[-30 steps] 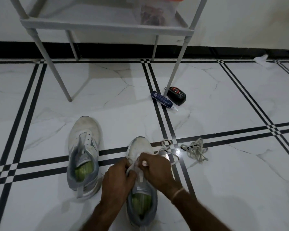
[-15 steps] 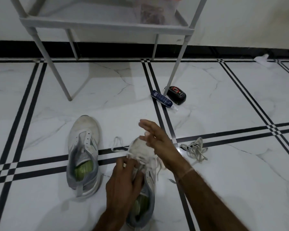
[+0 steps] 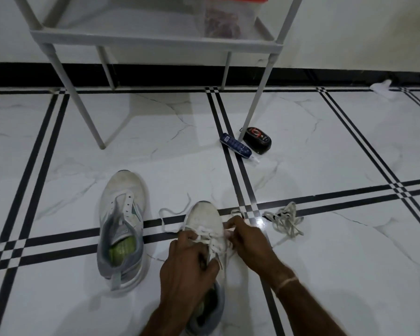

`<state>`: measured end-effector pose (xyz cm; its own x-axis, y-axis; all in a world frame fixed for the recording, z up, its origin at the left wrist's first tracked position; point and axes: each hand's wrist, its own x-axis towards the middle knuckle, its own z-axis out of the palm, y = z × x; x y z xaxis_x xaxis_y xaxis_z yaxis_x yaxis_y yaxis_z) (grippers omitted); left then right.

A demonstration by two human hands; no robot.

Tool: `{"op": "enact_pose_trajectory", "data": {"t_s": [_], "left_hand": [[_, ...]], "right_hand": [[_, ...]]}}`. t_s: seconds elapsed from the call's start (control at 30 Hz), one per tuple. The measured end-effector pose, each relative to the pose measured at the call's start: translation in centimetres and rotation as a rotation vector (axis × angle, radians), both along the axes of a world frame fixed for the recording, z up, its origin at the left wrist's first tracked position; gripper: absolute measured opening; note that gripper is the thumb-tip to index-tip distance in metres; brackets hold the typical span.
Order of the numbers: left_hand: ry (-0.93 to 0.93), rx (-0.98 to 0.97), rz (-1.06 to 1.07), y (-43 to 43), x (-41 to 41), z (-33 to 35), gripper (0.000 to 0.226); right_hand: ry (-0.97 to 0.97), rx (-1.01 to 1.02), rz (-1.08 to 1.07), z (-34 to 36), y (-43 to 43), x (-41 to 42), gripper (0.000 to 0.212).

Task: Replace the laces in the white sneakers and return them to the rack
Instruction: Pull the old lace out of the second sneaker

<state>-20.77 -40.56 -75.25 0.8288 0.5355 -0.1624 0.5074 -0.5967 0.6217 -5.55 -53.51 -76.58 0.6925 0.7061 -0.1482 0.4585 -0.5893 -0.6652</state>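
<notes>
Scene: We look down on a white floor with black stripes; two bare arms reach in from 6 o'clock.
Task thing: The half-laced sneaker lies on the floor under both hands, its long axis running 6 to 12 o'clock, toe at 12.
Left hand grip: Narrow, with fingers curled over the sneaker's throat, holding it.
Right hand grip: Narrow, with fingertips pinching the lace at the eyelets on the 3 o'clock side.
Key relation: We judge the unthreaded eyelets lie toward 6 o'clock from that pinch, beneath the left hand. The right hand is nearer the working end.
Free end: It loops out at 10 o'clock from the toe.
Unlaced sneaker: At 9 o'clock, parallel, just beside.
Lace bundle: At 3 o'clock from the right hand, near but apart.
Rack: At 12 o'clock, well apart, its top cut off.
Hidden: The left hand covers the tongue and upper eyelets. We cannot tell which eyelet the lace passes through.
</notes>
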Motion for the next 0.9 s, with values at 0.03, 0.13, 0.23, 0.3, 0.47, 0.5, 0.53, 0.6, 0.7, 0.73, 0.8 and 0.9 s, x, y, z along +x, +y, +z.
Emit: {"op": "enact_pose_trajectory", "data": {"t_s": [0.03,0.13,0.23,0.3,0.47,0.5,0.53,0.6,0.7,0.73,0.8,0.9], "left_hand": [[-0.005,0.008,0.009,0.1,0.0,-0.1,0.031],[-0.011,0.015,0.011,0.0,0.1,-0.2,0.024],[0.011,0.031,0.003,0.1,0.0,0.0,0.022],[0.016,0.044,0.002,0.1,0.0,0.0,0.023],[0.021,0.047,0.003,0.0,0.1,0.2,0.022],[0.021,0.047,0.006,0.0,0.2,0.2,0.022],[0.023,0.046,0.007,0.0,0.2,0.3,0.022],[0.024,0.042,0.005,0.0,0.3,0.4,0.021],[0.018,0.039,0.005,0.0,0.2,0.3,0.021],[0.009,0.038,0.006,0.0,0.3,0.2,0.020],[0.017,0.038,0.004,-0.1,0.3,0.1,0.020],[0.030,0.050,0.003,-0.2,0.5,0.0,0.018]], "right_hand": [[0.017,-0.026,0.006,0.4,-0.1,0.1,0.010],[0.417,0.272,-0.121,2.6,-0.1,0.2,0.033],[0.955,0.891,-0.547,4.6,0.6,0.5,0.040],[1.053,1.034,-0.709,4.4,0.7,1.1,0.038],[0.827,0.815,-0.746,3.6,1.1,0.4,0.038],[0.826,0.809,-0.719,3.8,1.2,0.3,0.040],[0.878,0.825,-0.686,4.1,1.4,0.1,0.044],[0.907,0.779,-0.602,4.2,1.8,-0.2,0.040],[0.387,0.357,-0.274,3.2,1.8,-0.9,0.020],[0.194,0.190,-0.129,2.4,1.7,-1.0,0.025],[-0.127,-0.172,0.067,1.6,2.4,-1.1,0.032],[-0.305,-0.495,0.120,0.7,3.6,-1.0,0.027]]}}
